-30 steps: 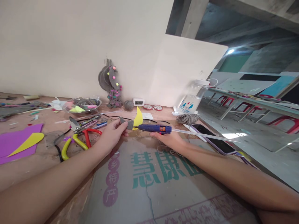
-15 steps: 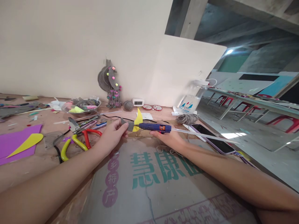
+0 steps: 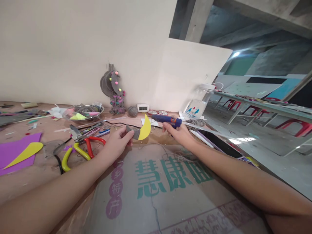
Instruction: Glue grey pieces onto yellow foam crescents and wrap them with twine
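Note:
My left hand [image 3: 121, 139] pinches a crescent piece [image 3: 145, 127] whose right part is bare yellow and whose left part is wrapped in grey yarn. To the right, my right hand [image 3: 177, 130] is closed round a blue glue gun [image 3: 163, 120], its nozzle pointing left, just above and right of the yellow tip. A clear glue stick [image 3: 207, 130] sticks out of the gun's back end. Loose grey yarn [image 3: 168, 155] trails over the printed cardboard sheet [image 3: 131, 211] under my hands.
Pliers with red and yellow handles [image 3: 75, 154] lie left of my left hand, near purple sheets [image 3: 14, 146] with a yellow cut-out. Behind stand a bowl of craft bits [image 3: 85, 113], a yarn ball [image 3: 133, 111], a small clock [image 3: 142, 107] and a plastic jug [image 3: 197, 102]. A phone [image 3: 219, 143] lies right.
The glue gun has moved up and right, away from the crescent piece. The crescent has turned so that more of its yellow part shows, still in my left hand.

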Motion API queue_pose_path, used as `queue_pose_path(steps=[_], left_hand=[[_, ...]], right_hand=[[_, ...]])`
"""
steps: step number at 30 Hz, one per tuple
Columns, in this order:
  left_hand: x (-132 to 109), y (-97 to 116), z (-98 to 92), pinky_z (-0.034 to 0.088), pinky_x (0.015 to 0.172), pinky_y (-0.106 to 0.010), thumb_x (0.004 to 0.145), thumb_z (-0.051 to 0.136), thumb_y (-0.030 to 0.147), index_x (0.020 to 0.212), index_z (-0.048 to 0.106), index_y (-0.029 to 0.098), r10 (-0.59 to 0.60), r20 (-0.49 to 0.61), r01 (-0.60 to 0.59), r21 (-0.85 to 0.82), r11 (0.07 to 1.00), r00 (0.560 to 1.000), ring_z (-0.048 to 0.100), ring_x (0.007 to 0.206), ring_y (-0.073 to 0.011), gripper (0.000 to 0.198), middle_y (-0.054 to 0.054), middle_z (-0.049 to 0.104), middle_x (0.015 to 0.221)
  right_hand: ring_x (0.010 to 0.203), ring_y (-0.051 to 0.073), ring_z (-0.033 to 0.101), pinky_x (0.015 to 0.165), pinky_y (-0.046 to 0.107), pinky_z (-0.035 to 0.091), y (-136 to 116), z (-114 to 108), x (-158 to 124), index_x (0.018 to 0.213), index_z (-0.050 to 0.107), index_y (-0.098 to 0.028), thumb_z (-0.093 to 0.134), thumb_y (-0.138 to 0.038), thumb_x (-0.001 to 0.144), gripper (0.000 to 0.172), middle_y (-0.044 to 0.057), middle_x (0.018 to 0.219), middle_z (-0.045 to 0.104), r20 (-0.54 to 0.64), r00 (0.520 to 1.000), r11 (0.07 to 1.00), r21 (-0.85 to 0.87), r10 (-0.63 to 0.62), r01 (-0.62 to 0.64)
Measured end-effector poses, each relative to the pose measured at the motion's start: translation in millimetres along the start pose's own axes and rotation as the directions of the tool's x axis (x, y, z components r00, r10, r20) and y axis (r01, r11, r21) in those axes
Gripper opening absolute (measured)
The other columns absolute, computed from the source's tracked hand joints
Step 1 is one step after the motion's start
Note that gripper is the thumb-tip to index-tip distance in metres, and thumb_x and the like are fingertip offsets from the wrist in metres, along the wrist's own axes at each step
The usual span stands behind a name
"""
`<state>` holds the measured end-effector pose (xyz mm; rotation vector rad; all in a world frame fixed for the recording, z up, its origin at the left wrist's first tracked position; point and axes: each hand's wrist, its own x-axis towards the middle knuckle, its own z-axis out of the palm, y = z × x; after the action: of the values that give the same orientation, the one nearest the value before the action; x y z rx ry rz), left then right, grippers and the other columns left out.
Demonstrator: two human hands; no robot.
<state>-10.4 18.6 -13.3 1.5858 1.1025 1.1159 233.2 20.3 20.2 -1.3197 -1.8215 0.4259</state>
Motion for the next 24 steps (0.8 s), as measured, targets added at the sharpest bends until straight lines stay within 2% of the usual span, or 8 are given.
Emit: queue_pose_path(steps=[3,6,10,13,16,20,24], left_hand=[[-0.5,0.7,0.4,0.036,0.051,-0.02,0.08,0.049,0.045,0.072,0.048,0.018,-0.021,0.005,0.021,-0.002,1.0,1.0,0.049,0.053,-0.0102,0.028,0.004,0.051,0.057],[-0.5,0.3,0.4,0.036,0.05,-0.02,0.08,0.049,0.045,0.071,0.047,0.019,-0.015,0.016,0.015,-0.006,1.0,1.0,0.048,0.053,-0.0102,0.029,0.004,0.051,0.056],[0.4,0.0,0.8,0.037,0.052,-0.02,0.079,0.05,0.046,0.069,0.047,0.018,-0.006,0.02,0.007,-0.02,1.0,1.0,0.049,0.053,-0.01,0.03,0.005,0.051,0.057],[1.4,-0.4,1.3,0.036,0.052,-0.02,0.079,0.051,0.046,0.067,0.047,0.018,-0.005,0.015,0.005,0.002,1.0,1.0,0.049,0.052,-0.0095,0.03,0.005,0.051,0.056],[2.1,-1.4,1.5,0.035,0.051,-0.02,0.079,0.051,0.046,0.067,0.048,0.018,0.007,0.003,-0.007,0.032,0.999,1.0,0.048,0.052,-0.0093,0.031,0.005,0.051,0.055],[1.8,-2.2,1.5,0.036,0.053,-0.02,0.079,0.051,0.045,0.067,0.049,0.018,-0.012,-0.005,0.012,0.023,1.0,1.0,0.05,0.053,-0.0094,0.029,0.005,0.052,0.057],[0.9,-1.4,1.5,0.035,0.052,-0.02,0.079,0.052,0.045,0.068,0.05,0.018,-0.012,0.005,0.011,0.028,1.0,1.0,0.05,0.053,-0.0098,0.029,0.005,0.053,0.057]], right_hand=[[0.06,0.012,0.052,0.049,0.021,0.039,20.5,-13.1,14.4,0.081,0.062,-0.015,0.042,-0.041,0.084,0.033,0.003,0.073,0.061,0.039,0.999,0.996,-0.079,0.034,-0.03],[0.057,0.012,0.054,0.049,0.022,0.041,44.4,-21.2,28.0,0.092,0.064,-0.014,0.048,-0.044,0.08,0.036,0.004,0.073,0.064,-0.005,0.995,0.984,-0.143,0.102,-0.101],[0.07,0.018,0.06,0.066,0.03,0.048,67.5,-19.3,43.6,0.095,0.064,-0.01,0.054,-0.044,0.077,0.04,0.008,0.084,0.068,-0.074,0.991,0.979,-0.168,0.108,-0.119],[0.087,0.022,0.062,0.08,0.034,0.047,80.3,-13.3,51.2,0.101,0.062,-0.011,0.056,-0.033,0.078,0.032,0.009,0.097,0.068,-0.076,0.994,0.981,-0.171,0.076,-0.088],[0.103,0.021,0.058,0.092,0.036,0.042,93.2,-10.4,53.1,0.112,0.056,-0.013,0.057,-0.021,0.076,0.037,0.01,0.113,0.062,-0.07,0.997,0.982,-0.179,0.042,-0.054],[0.1,0.022,0.06,0.092,0.038,0.043,105.9,-13.3,50.9,0.115,0.054,-0.013,0.057,-0.021,0.077,0.038,0.012,0.111,0.063,-0.077,0.996,0.978,-0.199,0.054,-0.068],[0.097,0.022,0.062,0.091,0.038,0.044,106.3,-14.7,49.9,0.112,0.056,-0.016,0.059,-0.021,0.076,0.036,0.01,0.108,0.065,-0.086,0.995,0.976,-0.206,0.051,-0.067]])
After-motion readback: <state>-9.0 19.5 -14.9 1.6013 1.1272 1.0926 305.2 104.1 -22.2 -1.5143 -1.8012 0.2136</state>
